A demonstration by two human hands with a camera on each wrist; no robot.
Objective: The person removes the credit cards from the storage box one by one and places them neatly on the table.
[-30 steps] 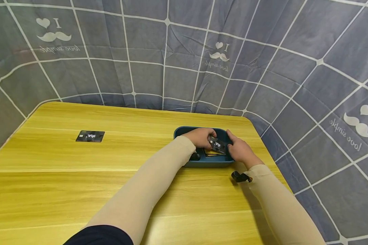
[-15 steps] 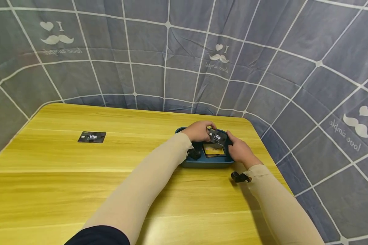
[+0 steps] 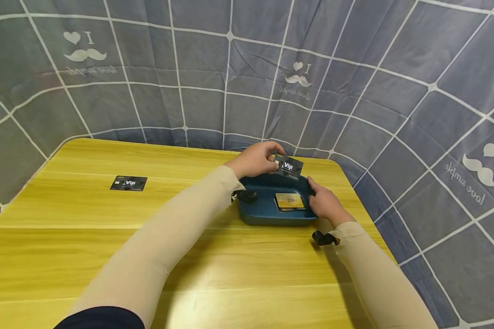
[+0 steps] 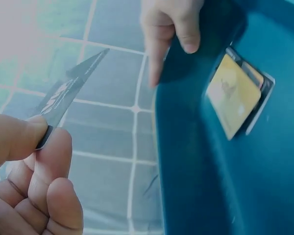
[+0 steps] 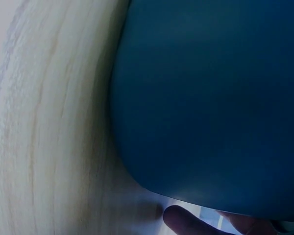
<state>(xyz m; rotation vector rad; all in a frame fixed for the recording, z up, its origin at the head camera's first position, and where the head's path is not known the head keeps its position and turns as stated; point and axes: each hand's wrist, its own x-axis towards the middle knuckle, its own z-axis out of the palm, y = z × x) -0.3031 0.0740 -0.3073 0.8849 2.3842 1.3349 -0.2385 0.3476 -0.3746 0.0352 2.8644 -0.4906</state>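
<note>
Between thumb and fingers, my left hand (image 3: pixel 253 160) pinches a black card (image 3: pixel 289 167) printed "Vip", raised over the back rim of a blue plastic bin (image 3: pixel 277 221). In the left wrist view the same card (image 4: pixel 68 95) appears nearly edge-on. My right hand (image 3: pixel 328 204) grips the bin's right end, thumb on the inner side and fingers outside. A gold card (image 3: pixel 290 200) lies on the bin floor over other cards, mostly hidden beneath it. In the right wrist view the bin's outer wall (image 5: pixel 210 98) fills most of the picture, with a fingertip (image 5: pixel 179 218) below it.
Another black "Vip" card (image 3: pixel 129 183) lies flat at the left of the wooden table (image 3: pixel 107 256). A grey curtain (image 3: pixel 197 64) with white lines hangs close behind the table and along its right side. Dark wrist cameras (image 3: pixel 323 238) protrude from the sleeves.
My left hand has lifted the black card up and back from inside the bin, uncovering the gold card. My right hand stays at the bin's right end.
</note>
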